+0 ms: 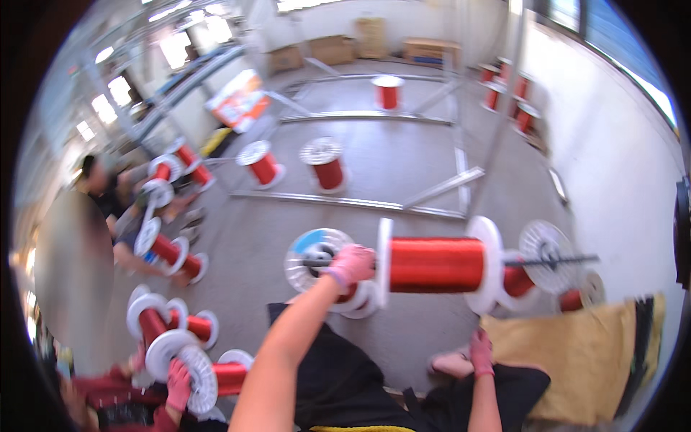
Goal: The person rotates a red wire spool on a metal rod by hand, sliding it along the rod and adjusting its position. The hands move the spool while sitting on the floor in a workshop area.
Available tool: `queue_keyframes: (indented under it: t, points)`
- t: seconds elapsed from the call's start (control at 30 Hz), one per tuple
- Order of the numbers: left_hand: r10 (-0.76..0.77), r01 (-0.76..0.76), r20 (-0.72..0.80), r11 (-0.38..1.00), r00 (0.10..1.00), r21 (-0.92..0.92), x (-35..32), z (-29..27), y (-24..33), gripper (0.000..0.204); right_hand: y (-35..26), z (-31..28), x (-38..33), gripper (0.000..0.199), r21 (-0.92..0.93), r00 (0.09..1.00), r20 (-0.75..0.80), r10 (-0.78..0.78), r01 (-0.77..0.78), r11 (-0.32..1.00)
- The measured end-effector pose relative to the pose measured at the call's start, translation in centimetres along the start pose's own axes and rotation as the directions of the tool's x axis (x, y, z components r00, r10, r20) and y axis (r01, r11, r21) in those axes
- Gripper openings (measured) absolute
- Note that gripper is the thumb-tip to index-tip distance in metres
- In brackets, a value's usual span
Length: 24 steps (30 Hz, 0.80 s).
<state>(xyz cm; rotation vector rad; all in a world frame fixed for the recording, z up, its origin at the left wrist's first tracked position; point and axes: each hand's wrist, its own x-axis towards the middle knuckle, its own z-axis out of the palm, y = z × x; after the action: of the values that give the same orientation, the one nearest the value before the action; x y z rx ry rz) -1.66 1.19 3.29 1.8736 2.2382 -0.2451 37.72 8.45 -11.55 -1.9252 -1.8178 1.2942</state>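
My left hand [351, 265], in a pink glove, is closed round a dark rod [583, 259] just left of a large spool of red wire [436, 265]. The rod runs sideways through the spool, which has white flanges and lies level in front of me. Beneath its ends stand more white-flanged spools, one on the left [318, 253] and one on the right [548, 255]. Down by my knee, my right hand [481, 353], also gloved in pink, is closed at the edge of a brown sack [576, 360]. Its fingertips are partly hidden.
Metal frame bars [345, 202] lie on the floor ahead, with upright red spools [327, 165] among them. More spools [522, 108] stand by the right wall. At left, people sit beside spools; one gloved hand [178, 385] touches a flange. Cardboard boxes [430, 52] line the back.
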Motion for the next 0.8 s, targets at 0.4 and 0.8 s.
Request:
queue_keyframes:
  t: [0.4,0.8]
  points:
    - [0.049,-0.049,0.001,0.996,0.999,-0.068,2.2,-1.4,1.9,0.031,-21.2,-12.7,0.7,0.035,0.507,0.799,-0.446,-0.405,0.598,0.621]
    - [0.068,-0.083,-0.111,0.987,0.991,-0.138,0.4,-1.3,1.3,0.028,-26.5,-10.0,7.5,0.041,-0.499,0.858,-0.085,-0.506,0.403,0.768]
